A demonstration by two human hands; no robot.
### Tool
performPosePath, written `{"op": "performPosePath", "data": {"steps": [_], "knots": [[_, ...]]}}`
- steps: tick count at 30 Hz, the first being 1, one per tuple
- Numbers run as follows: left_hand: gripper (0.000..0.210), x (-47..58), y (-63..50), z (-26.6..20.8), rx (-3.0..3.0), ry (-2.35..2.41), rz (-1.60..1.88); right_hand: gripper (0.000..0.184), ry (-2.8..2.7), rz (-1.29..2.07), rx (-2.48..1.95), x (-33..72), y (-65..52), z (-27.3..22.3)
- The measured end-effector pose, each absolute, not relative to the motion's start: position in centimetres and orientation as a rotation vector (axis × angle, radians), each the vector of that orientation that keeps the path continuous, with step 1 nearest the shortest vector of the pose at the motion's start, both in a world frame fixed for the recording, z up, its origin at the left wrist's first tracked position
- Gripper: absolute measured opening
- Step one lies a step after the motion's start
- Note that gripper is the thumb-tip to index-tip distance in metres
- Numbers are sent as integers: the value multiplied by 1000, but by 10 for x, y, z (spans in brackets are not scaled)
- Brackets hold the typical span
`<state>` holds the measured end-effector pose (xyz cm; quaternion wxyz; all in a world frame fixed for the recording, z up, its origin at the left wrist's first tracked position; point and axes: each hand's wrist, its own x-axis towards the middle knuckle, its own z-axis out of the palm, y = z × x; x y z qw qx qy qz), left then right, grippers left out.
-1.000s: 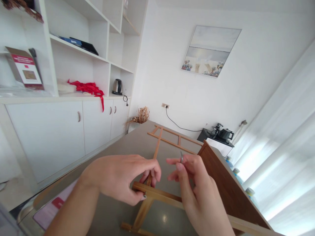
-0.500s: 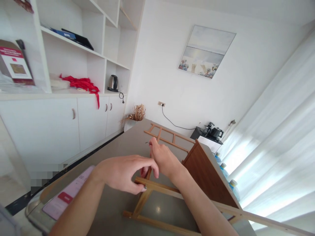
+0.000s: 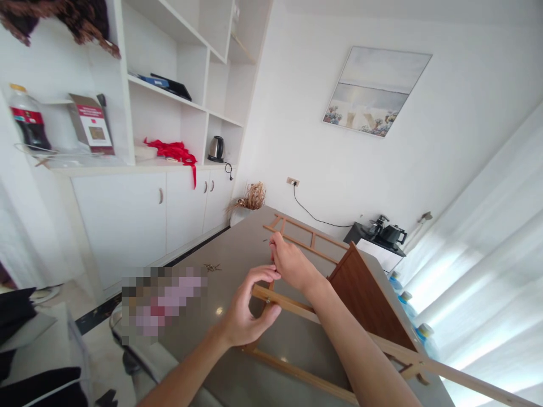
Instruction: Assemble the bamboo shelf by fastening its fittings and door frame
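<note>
My left hand (image 3: 244, 314) curls around the end of a light-brown wooden frame (image 3: 292, 305), its thumb against the lower side of the rail near a small metal screw (image 3: 268, 301). The left fingertips reach past the rail and come close to the lower fingers of my right hand (image 3: 294, 263). That right hand is closed just above the rail. A thin dark metal piece (image 3: 266, 240) pokes out beyond its fingers; the rest is hidden in the grip. The wooden frame stands up from the grey table (image 3: 229, 251), with its lower rail nearer to me.
A ladder-like wooden frame (image 3: 314, 240) lies at the table's far side, beside an upright brown panel (image 3: 371, 297). Several small screws (image 3: 212, 267) lie left of my hands. Water bottles (image 3: 407, 305) stand by the curtain; a white cabinet (image 3: 123, 226) lines the left wall.
The view has swung left, so the screws and more of the shelving show. My left hand has turned, its fingers now higher beside my right hand. The right hand still grips the thin piece.
</note>
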<state>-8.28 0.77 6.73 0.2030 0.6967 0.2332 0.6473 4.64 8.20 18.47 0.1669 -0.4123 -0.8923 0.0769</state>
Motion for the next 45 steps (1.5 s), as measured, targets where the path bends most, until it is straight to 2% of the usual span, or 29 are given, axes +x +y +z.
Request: {"op": "performPosePath", "data": {"steps": [3, 12, 21, 27, 35, 39, 45], "knots": [[34, -73, 13, 55, 1865, 568, 1884, 8, -2526, 242, -1179, 46, 80, 186], [37, -51, 26, 37, 1720, 480, 2116, 7, -2489, 324, -1159, 49, 80, 185], [40, -57, 33, 34, 1785, 498, 2089, 6, -2470, 364, -1132, 50, 83, 183], [50, -58, 36, 35, 1813, 432, 2095, 7, -2476, 377, -1139, 51, 82, 184], [46, -60, 38, 33, 1825, 475, 2112, 9, -2477, 337, -1157, 51, 84, 182], [43, -56, 38, 31, 1796, 468, 2132, 15, -2502, 307, -1146, 52, 85, 182], [32, -50, 37, 29, 1657, 362, 2239, 15, -2527, 277, -1148, 53, 85, 181]]}}
